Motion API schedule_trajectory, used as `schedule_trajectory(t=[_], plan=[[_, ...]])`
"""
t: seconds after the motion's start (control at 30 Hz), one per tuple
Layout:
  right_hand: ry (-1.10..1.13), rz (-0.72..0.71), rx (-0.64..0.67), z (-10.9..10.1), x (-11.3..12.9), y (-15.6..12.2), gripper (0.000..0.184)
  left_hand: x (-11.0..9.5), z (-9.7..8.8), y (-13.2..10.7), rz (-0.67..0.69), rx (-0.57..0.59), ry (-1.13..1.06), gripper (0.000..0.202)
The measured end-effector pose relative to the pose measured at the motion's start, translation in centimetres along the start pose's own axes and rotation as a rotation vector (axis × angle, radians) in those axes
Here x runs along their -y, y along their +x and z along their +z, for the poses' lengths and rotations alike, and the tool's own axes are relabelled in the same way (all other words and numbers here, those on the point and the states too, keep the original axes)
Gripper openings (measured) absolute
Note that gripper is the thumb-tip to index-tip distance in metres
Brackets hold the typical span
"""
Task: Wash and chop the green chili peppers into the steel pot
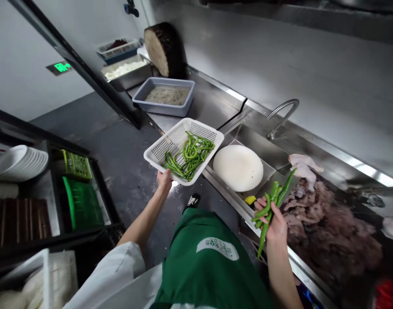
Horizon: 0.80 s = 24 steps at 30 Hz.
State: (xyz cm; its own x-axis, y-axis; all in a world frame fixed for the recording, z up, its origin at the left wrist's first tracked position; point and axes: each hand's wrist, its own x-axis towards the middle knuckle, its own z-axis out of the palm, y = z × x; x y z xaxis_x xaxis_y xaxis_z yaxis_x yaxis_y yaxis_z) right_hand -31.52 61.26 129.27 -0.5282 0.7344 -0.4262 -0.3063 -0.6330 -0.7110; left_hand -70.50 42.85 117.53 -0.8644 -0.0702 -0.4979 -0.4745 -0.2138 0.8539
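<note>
My left hand (164, 179) grips the near edge of a white perforated basket (166, 143) and holds it up in the air beside the counter. A pile of long green peppers (189, 155) lies in the basket. My right hand (273, 221) is closed round a small bunch of long green peppers (275, 198), held over the front edge of the steel sink (264, 148). A round white cutting board (237, 167) rests in the sink just beyond the basket.
Raw chicken pieces (325, 223) fill the basin at right, below a curved tap (282, 116). A grey tub of noodles (166, 96), a steel tray and a round wooden block (161, 48) stand further back on the counter. Shelves with white bowls (18, 161) and green baskets are at left.
</note>
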Motion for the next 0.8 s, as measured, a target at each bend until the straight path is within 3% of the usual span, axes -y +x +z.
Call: schedule_trajectory(t=[0.2, 0.37, 0.47, 0.57, 0.63, 0.67, 0.73, 0.8], plan=[[0.262, -0.093, -0.121, 5.0, -2.4, 0.1, 0.034, -0.8, 5.9, 7.2, -0.069, 0.121, -0.020, 0.045], [0.332, -0.227, -0.299, 7.4, -4.9, -1.9, 0.034, -1.6, 9.3, 10.1, -0.179, 0.309, 0.005, 0.041], [0.431, -0.318, -0.424, 6.9, -6.4, -4.6, 0.034, -1.3, 8.5, 9.8, -0.168, 0.270, 0.119, 0.030], [0.515, -0.376, -0.525, 6.5, -8.0, -6.8, 0.033, -0.4, 5.3, 7.9, -0.063, 0.204, 0.238, 0.025], [0.525, -0.396, -0.557, 6.1, -9.0, -8.0, 0.033, 0.4, 3.4, 5.7, 0.008, 0.370, 0.300, 0.025], [0.522, -0.419, -0.567, 5.8, -9.5, -8.6, 0.032, 0.8, 3.0, 4.1, 0.039, 0.519, 0.351, 0.025], [0.525, -0.491, -0.593, 4.8, -10.3, -10.3, 0.030, 1.7, 3.2, -0.4, 0.099, 0.891, 0.511, 0.022], [0.558, -0.582, -0.635, 3.5, -11.4, -12.6, 0.031, 2.7, 4.2, -7.3, 0.177, 1.351, 0.673, 0.017]])
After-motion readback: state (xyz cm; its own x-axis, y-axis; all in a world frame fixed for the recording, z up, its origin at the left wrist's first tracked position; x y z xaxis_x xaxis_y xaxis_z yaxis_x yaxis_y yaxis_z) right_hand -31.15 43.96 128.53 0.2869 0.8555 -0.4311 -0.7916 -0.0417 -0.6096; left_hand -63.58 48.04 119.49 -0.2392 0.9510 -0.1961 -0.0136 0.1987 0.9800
